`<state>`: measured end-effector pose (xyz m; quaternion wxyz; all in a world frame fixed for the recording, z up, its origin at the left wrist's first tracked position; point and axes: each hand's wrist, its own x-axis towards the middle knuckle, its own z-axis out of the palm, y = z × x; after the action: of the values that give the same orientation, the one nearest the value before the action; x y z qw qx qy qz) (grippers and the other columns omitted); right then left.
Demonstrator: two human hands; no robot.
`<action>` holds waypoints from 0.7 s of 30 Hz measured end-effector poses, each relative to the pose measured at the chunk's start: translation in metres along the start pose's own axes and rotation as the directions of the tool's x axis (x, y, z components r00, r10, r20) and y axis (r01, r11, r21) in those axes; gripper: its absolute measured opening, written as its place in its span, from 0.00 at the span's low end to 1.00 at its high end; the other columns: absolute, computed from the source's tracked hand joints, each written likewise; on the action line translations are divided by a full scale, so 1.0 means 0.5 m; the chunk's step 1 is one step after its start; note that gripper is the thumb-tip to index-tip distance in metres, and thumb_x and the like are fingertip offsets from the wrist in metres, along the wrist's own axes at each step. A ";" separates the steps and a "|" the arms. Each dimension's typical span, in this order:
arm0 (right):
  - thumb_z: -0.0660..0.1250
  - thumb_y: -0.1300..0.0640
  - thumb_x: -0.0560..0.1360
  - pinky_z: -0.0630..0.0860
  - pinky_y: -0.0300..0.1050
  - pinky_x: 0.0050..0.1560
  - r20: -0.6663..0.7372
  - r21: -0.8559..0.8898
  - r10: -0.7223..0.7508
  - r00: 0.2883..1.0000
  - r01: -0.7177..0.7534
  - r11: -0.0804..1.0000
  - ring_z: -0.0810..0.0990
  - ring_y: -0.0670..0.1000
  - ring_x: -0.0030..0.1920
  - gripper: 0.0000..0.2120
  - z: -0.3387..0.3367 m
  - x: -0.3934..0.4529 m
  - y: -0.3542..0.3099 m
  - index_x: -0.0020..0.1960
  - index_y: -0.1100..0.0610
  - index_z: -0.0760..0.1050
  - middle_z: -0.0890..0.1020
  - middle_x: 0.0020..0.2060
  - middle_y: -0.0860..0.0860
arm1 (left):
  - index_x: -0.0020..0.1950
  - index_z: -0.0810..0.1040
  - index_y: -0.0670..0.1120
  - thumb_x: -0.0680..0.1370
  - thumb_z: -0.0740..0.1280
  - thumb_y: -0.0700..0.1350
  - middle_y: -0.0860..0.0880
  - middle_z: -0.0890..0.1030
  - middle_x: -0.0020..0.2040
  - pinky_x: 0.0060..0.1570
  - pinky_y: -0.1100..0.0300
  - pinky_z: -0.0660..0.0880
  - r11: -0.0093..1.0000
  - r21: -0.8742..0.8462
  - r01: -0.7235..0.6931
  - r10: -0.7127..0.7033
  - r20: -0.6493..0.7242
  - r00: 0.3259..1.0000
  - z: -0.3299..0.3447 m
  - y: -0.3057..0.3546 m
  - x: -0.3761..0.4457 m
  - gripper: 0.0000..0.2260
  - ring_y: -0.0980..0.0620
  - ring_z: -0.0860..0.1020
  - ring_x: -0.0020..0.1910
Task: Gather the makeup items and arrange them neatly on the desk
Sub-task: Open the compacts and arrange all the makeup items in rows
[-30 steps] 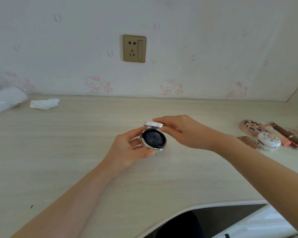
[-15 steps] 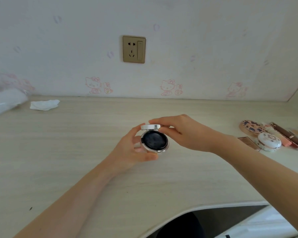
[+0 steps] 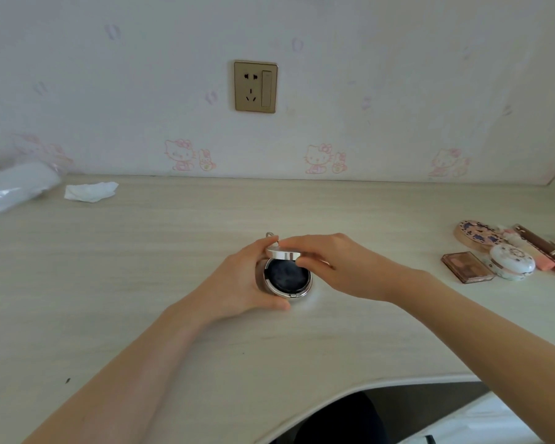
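Head cam: my left hand [image 3: 237,283] is wrapped round the compact [image 3: 287,278], fingers curled on its side, holding it mid desk [image 3: 141,267] w/ the dark puff facing up. Right hand [image 3: 337,267] pinches the silver lid [image 3: 282,253], which sits tilted over the back edge, part open. Rest of the makeup is over on the right, well apart: brown palette [image 3: 466,266], white round case [image 3: 513,262], patterned compact [image 3: 476,235], a few tubes [image 3: 545,248]. Crumpled tissue [image 3: 90,191] + plastic bag [image 3: 13,187] far left by the wall. Socket [image 3: 255,87] above.
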<state>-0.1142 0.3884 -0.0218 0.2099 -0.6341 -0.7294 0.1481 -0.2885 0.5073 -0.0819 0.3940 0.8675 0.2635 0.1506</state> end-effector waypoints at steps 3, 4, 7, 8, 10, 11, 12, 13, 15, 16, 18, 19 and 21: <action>0.56 0.57 0.82 0.69 0.32 0.48 0.001 -0.020 0.029 1.000 -0.028 0.999 0.75 0.38 0.48 0.18 0.008 -0.004 0.006 0.69 0.45 0.69 0.79 0.48 0.35 | 0.72 0.62 0.61 0.56 0.81 0.58 0.74 0.67 0.57 0.52 0.82 0.62 0.999 0.040 0.001 0.000 -0.023 1.000 -0.005 0.004 0.000 0.48 0.70 0.69 0.59; 0.56 0.56 0.82 0.70 0.34 0.50 -0.001 -0.017 0.038 0.999 -0.038 0.999 0.75 0.40 0.49 0.18 0.010 -0.004 0.009 0.70 0.46 0.69 0.80 0.50 0.40 | 0.73 0.62 0.61 0.56 0.81 0.58 0.76 0.66 0.56 0.52 0.82 0.62 0.999 0.044 0.012 -0.011 -0.019 1.000 -0.006 0.006 -0.001 0.49 0.72 0.68 0.59; 0.56 0.55 0.82 0.69 0.29 0.48 0.005 -0.029 0.043 0.999 -0.043 0.999 0.74 0.39 0.47 0.17 0.015 0.001 0.010 0.70 0.46 0.69 0.80 0.50 0.41 | 0.77 0.54 0.58 0.56 0.81 0.58 0.71 0.68 0.62 0.59 0.72 0.61 0.994 0.097 0.058 -0.059 0.007 0.998 -0.009 0.011 -0.003 0.55 0.67 0.66 0.65; 0.56 0.54 0.82 0.67 0.27 0.47 0.013 -0.034 0.040 0.999 -0.040 0.999 0.73 0.37 0.46 0.17 0.016 0.004 0.009 0.70 0.47 0.69 0.78 0.48 0.39 | 0.77 0.53 0.57 0.56 0.80 0.59 0.67 0.69 0.65 0.61 0.69 0.61 0.990 0.123 0.075 -0.077 0.006 0.997 -0.012 0.012 -0.006 0.56 0.64 0.65 0.67; 0.56 0.53 0.82 0.66 0.25 0.47 0.026 -0.035 0.042 0.999 -0.041 0.999 0.71 0.35 0.44 0.17 0.018 0.008 0.008 0.70 0.47 0.70 0.75 0.46 0.36 | 0.77 0.53 0.55 0.56 0.80 0.60 0.64 0.71 0.67 0.61 0.66 0.62 0.984 0.135 0.114 -0.113 -0.014 0.993 -0.017 0.014 -0.018 0.56 0.61 0.66 0.68; 0.57 0.53 0.82 0.67 0.24 0.47 0.024 -0.026 0.047 0.999 -0.047 0.999 0.71 0.35 0.44 0.17 0.018 0.010 0.009 0.69 0.47 0.70 0.76 0.46 0.37 | 0.77 0.55 0.54 0.57 0.80 0.60 0.63 0.72 0.66 0.60 0.66 0.63 0.983 0.126 0.134 -0.131 -0.039 0.991 -0.017 0.016 -0.026 0.55 0.61 0.68 0.67; 0.57 0.52 0.81 0.67 0.24 0.47 0.014 -0.008 0.057 0.998 -0.057 0.998 0.72 0.34 0.44 0.16 0.019 0.011 0.011 0.68 0.47 0.71 0.76 0.46 0.37 | 0.75 0.59 0.54 0.57 0.80 0.61 0.63 0.74 0.64 0.58 0.67 0.64 0.981 0.117 0.153 -0.145 -0.078 0.986 -0.015 0.016 -0.036 0.51 0.60 0.70 0.65; 0.58 0.52 0.81 0.67 0.24 0.46 0.001 0.014 0.070 0.998 -0.070 0.997 0.73 0.32 0.44 0.15 0.020 0.011 0.013 0.67 0.47 0.71 0.77 0.45 0.36 | 0.72 0.65 0.54 0.58 0.79 0.61 0.62 0.77 0.60 0.55 0.68 0.66 0.980 0.106 0.167 -0.152 -0.135 0.979 -0.010 0.016 -0.046 0.45 0.60 0.72 0.61; 0.59 0.51 0.81 0.66 0.22 0.44 -0.021 0.049 0.080 0.997 -0.079 0.996 0.72 0.26 0.42 0.14 0.022 0.008 0.017 0.66 0.47 0.72 0.76 0.41 0.32 | 0.59 0.73 0.55 0.62 0.77 0.60 0.61 0.79 0.51 0.49 0.71 0.68 0.985 0.094 0.145 -0.114 -0.282 0.953 0.005 0.016 -0.068 0.29 0.61 0.76 0.52; 0.60 0.52 0.80 0.65 0.21 0.43 -0.029 0.063 0.080 0.996 -0.078 0.995 0.72 0.25 0.42 0.14 0.024 0.006 0.018 0.65 0.48 0.73 0.74 0.40 0.30 | 0.54 0.74 0.54 0.65 0.77 0.58 0.60 0.80 0.47 0.48 0.70 0.69 0.987 0.119 0.109 -0.062 -0.344 0.937 0.013 0.016 -0.077 0.22 0.60 0.76 0.49; 0.60 0.52 0.80 0.64 0.20 0.43 -0.036 0.072 0.084 0.996 -0.081 0.994 0.72 0.24 0.41 0.14 0.026 0.005 0.019 0.65 0.48 0.73 0.73 0.39 0.29 | 0.49 0.78 0.53 0.68 0.76 0.54 0.59 0.80 0.45 0.49 0.64 0.71 0.976 0.218 0.009 0.081 -0.403 0.912 0.026 0.020 -0.088 0.13 0.58 0.76 0.47; 0.59 0.52 0.80 0.65 0.21 0.43 -0.036 0.069 0.087 0.996 -0.084 0.994 0.72 0.25 0.41 0.15 0.027 0.005 0.019 0.66 0.47 0.73 0.73 0.39 0.29 | 0.49 0.81 0.51 0.70 0.75 0.52 0.58 0.80 0.46 0.50 0.63 0.71 0.964 0.261 -0.041 0.149 -0.407 0.901 0.031 0.023 -0.092 0.11 0.57 0.76 0.48; 0.58 0.52 0.81 0.65 0.21 0.44 -0.038 0.051 0.086 0.996 -0.084 0.995 0.72 0.25 0.42 0.15 0.028 0.006 0.019 0.66 0.48 0.73 0.73 0.38 0.29 | 0.51 0.84 0.48 0.71 0.75 0.46 0.55 0.82 0.49 0.52 0.65 0.70 0.940 0.320 -0.118 0.245 -0.392 0.887 0.041 0.027 -0.093 0.10 0.54 0.76 0.50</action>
<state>-0.1134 0.3937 -0.0381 0.2338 -0.6622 -0.6933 0.1620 -0.3122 0.4607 -0.0872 0.1809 0.8822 0.2791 0.3332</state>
